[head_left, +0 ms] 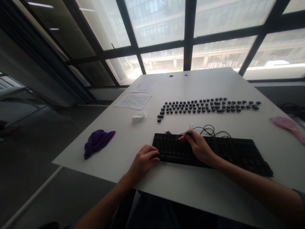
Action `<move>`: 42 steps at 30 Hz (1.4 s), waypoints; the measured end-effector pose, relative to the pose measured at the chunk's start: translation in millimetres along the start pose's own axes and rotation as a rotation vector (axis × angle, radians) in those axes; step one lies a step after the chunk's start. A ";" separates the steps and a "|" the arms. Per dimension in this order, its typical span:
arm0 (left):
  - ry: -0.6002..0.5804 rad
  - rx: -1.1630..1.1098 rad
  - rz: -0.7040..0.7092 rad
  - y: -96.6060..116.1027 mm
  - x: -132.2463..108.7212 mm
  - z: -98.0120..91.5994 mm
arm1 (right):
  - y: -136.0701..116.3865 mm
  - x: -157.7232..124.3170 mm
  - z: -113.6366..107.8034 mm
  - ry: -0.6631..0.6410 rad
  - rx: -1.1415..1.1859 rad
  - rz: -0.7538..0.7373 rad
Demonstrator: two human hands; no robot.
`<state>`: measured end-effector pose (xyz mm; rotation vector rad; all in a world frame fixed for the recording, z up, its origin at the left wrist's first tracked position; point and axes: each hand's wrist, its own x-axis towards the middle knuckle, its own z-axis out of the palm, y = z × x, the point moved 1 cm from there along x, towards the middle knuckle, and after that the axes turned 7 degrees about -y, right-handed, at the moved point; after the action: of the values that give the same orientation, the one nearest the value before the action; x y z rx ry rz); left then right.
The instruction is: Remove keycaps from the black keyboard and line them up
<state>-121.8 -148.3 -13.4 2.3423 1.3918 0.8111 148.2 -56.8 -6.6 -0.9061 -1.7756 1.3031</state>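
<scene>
A black keyboard (231, 152) lies near the front edge of the white table, with many of its keycaps off. My left hand (145, 157) pinches the keyboard's left front corner between thumb and fingers. Above the keyboard's left half, my right hand (199, 146) is closed around a small puller with a dark handle and two thin wire prongs (191, 126) pointing up and away. Behind the keyboard, loose black keycaps (199, 106) stand in several rows on the table. Whether the fingertips of my right hand touch the keyboard is unclear.
A purple cloth (97, 143) lies at the table's left, a pink cloth (286, 123) at its right edge. Printed papers (133, 101) and a small white packet (138, 117) are at the left back. The keyboard's coiled cable (208, 129) and its USB plug (167, 131) lie behind it.
</scene>
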 end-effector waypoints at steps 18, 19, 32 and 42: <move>0.086 0.078 -0.144 -47.9 133.3 -31.5 | 3.5 2.7 -1.9 -0.018 -0.057 -0.007; 0.062 0.136 -0.129 -53.7 148.8 -28.1 | 3.8 2.6 -2.0 -0.019 -0.053 -0.005; -0.053 0.336 -0.121 -87.3 179.5 1.9 | 4.5 2.0 -2.8 -0.040 -0.044 0.024; 0.043 0.224 -0.068 -64.4 162.5 -23.4 | 2.4 2.2 -2.7 -0.029 -0.033 0.026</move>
<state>-121.0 24.2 23.3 2.4374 1.6470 0.7236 149.8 -53.2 -8.1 -0.9358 -1.8183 1.3130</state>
